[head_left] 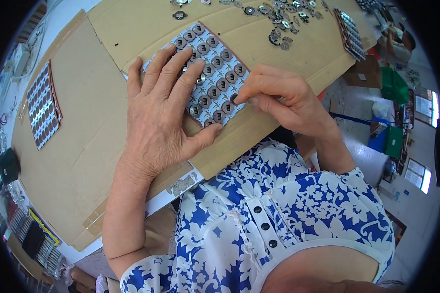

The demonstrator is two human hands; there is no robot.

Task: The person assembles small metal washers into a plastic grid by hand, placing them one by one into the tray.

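A blue-and-white sheet (pixel 226 74) set with rows of round grey metal discs lies aslant on the cardboard-covered table. My left hand (pixel 156 115) rests spread over its left part, fingers apart, with the thumb at the near edge. It covers several of the discs. At the right edge of the sheet, my right hand (pixel 286 97) pinches a small dark round piece (pixel 234 99) between thumb and forefinger. The fingertips partly hide this piece. Its other fingers are curled in.
Loose small round metal parts (pixel 283 22) are scattered at the far side of the cardboard (pixel 78 161). Similar filled sheets stand at the left (pixel 45 105) and far right (pixel 349 31). A brown carton (pixel 363 72) and green bins (pixel 394 85) are beyond the table's right edge.
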